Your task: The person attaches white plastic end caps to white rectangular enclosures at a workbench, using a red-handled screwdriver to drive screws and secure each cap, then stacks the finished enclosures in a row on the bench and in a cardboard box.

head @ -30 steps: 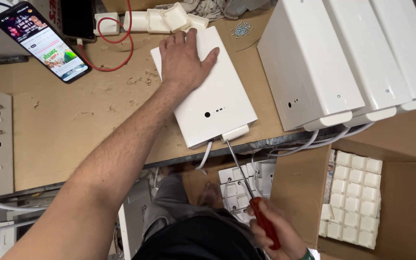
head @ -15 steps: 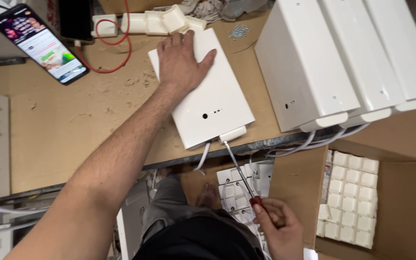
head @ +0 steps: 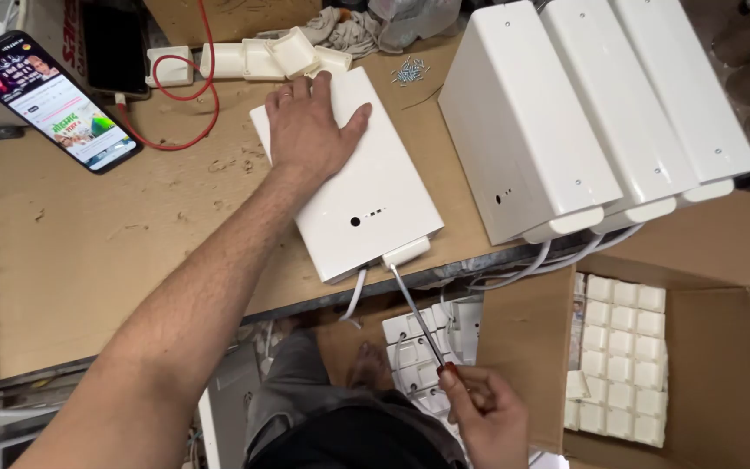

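Note:
A flat white plastic box (head: 366, 200) lies on the wooden bench, its near end over the bench edge. My left hand (head: 310, 126) presses flat on its far end, fingers spread. My right hand (head: 483, 417), low below the bench edge, grips a screwdriver (head: 417, 317) with a red handle. The thin shaft slants up to the small white cover (head: 407, 252) on the box's near end. A white cable (head: 355, 295) hangs from that end.
Three more white boxes (head: 583, 113) stand side by side at the right. A cardboard carton (head: 705, 347) with several small white parts sits below them. A lit phone (head: 54, 100), a red wire (head: 180, 95), white clips (head: 279, 54) and loose screws (head: 410, 71) lie at the back.
My right hand has dropped a little and shifted its grip on the screwdriver handle. The left hand stays pressed on the box.

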